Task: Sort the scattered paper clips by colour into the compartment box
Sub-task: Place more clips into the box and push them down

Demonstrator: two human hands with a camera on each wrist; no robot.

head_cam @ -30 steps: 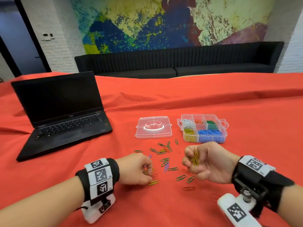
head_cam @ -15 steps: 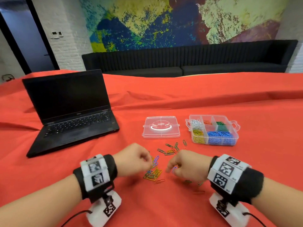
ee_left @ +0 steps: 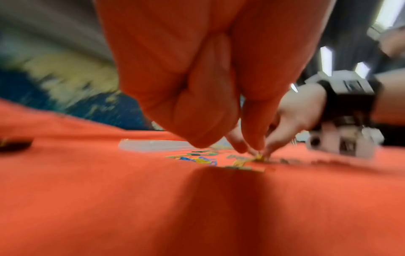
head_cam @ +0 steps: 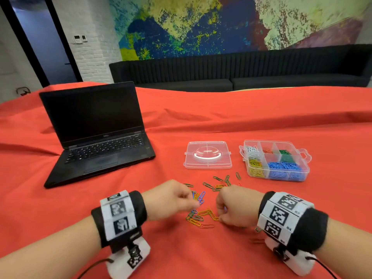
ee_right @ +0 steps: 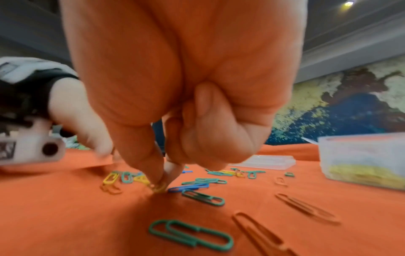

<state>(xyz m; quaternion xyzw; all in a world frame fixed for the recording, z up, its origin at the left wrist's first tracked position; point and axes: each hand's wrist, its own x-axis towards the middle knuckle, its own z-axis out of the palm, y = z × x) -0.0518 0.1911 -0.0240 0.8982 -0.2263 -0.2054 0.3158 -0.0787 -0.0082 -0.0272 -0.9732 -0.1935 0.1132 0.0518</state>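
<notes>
Both hands work the scattered clips [head_cam: 198, 215] together: my right hand [head_cam: 235, 208] pinches a yellow clip [ee_right: 159, 187] off the cloth for the compartment box [head_cam: 274, 160]; whether my curled left hand [head_cam: 171, 200] holds anything, I cannot tell.

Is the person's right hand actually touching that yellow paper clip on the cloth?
Touching. The right wrist view shows the right hand with its fingertips pinched on the yellow paper clip, no gap visible.

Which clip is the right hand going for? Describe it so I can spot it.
Start at the compartment box on the red cloth, then drop to the loose clips in front. The right hand pinches a yellow clip, fingertips on it, with a blue clip just beside.
</notes>
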